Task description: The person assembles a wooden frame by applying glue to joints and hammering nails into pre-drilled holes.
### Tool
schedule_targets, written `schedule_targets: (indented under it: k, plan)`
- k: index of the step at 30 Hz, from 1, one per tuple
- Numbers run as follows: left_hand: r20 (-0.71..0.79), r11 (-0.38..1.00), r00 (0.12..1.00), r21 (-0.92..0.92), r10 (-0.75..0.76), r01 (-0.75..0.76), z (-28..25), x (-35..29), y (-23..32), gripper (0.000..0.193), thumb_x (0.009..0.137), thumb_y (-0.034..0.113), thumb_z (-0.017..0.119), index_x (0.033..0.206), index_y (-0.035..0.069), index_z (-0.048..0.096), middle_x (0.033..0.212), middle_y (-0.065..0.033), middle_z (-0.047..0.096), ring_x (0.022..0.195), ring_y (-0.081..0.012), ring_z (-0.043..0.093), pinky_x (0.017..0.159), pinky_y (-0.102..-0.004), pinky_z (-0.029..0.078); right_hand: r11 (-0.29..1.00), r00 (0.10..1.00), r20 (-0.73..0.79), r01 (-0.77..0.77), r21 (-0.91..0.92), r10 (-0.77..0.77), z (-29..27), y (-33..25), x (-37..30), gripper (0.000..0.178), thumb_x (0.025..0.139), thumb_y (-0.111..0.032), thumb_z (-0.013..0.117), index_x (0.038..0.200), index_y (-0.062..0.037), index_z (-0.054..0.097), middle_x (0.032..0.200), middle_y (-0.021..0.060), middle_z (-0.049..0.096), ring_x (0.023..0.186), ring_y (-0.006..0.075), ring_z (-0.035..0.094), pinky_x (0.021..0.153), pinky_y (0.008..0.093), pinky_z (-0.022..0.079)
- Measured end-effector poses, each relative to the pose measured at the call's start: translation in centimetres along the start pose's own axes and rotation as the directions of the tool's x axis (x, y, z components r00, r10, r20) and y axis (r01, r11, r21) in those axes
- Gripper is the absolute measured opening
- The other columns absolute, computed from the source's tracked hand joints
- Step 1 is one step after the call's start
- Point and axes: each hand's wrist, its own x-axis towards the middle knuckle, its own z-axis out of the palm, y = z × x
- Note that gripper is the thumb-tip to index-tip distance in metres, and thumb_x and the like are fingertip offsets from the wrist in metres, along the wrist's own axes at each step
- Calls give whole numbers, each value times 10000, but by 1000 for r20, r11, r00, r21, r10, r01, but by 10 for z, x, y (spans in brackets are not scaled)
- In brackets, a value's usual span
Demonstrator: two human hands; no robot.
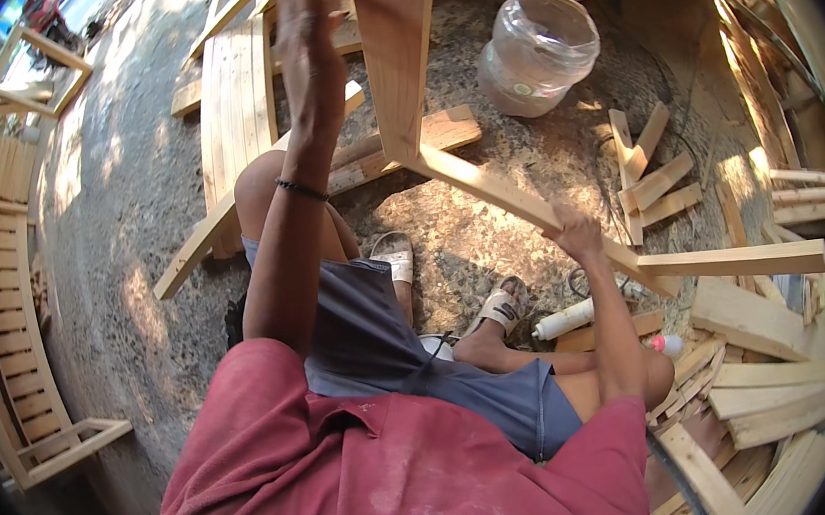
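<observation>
1. Rough grey ground [112,319] runs under everything, w/ sunlit patches & sawdust-coloured areas nr the feet.
2. Long slatted wooden assembly [12,320] on far L, w/ end frames sticking out toward the ctr; well apart from both hands.
3. Person seated low: maroon shirt [386,481], grey-blue shorts [381,336], light sandals [504,306].
4. Wooden frame [501,193] = the piece in hand. It's in front of the person, above knee level in view: wide board going up at top ctr, a rail slanting down to the R, & another arm off its lower end pointing R.
5. Scrap timber [773,390] heaped along the R side, pcs at mixed angles, some overlapping.
6. Row of pale planks [238,125] upper L of ctr, side by side, w/ other lengths of wood across/near it.
7. Clear plastic container [537,58] upper R of ctr, on the ground, beyond the frame.
8. Short offcuts [650,177] R of the container, partly crossing.
9. R hand [576,232]: clamped round the frame's rail, fingers wrapped over it.
10. L hand [311,42]: raised by the wide board's L edge; can't tell if touching, or if fingers are closed.
11. White tube [564,319] below the rail, nr R sandal.
12. Dark beaded bracelet [303,189] on L wrist.
</observation>
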Motion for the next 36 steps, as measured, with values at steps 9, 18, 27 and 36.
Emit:
schedule_targets:
  k: [9, 18, 27, 36]
  plan:
    - [9, 921, 922, 30, -388, 387, -10, -53, -59, 568, 954, 512, 562, 1196, -1, 586, 941, -47, 657, 830, -93, 589, 739, -255, 481, 996, 995, 40, 89, 13, -89, 90, 5, 29, 566, 736, -236, 799, 1254, -185, 577, 1050, 73, 671, 937, 310, 666, 765, 456, 542]
    - [-184, 909, 895, 22, -405, 416, -29, -67, -72, 629, 924, 585, 575, 1170, 7, 620, 930, -57, 651, 830, -127, 604, 760, -284, 498, 966, 966, 39, 255, 49, -257, 124, 9, 58, 562, 687, -107, 764, 1218, -174, 594, 1031, 69, 650, 951, 295, 641, 781, 437, 516]
    - [-253, 911, 891, 69, -378, 406, -50, -74, -72, 601, 942, 552, 547, 1138, -13, 611, 985, -92, 650, 872, -137, 594, 810, -282, 469, 970, 971, 8, 241, -44, -241, 137, -38, 69, 605, 665, -70, 757, 1229, -182, 571, 1042, 38, 629, 1040, 252, 611, 855, 410, 480]
    - [-209, 914, 903, 76, -376, 399, -39, -82, -59, 553, 961, 507, 515, 1113, -10, 636, 1000, -117, 661, 904, -175, 603, 835, -315, 471, 990, 952, 280, 137, -30, -123, 85, -50, 79, 564, 755, -208, 769, 1276, -145, 564, 1151, 121, 635, 1105, 285, 593, 934, 409, 450]
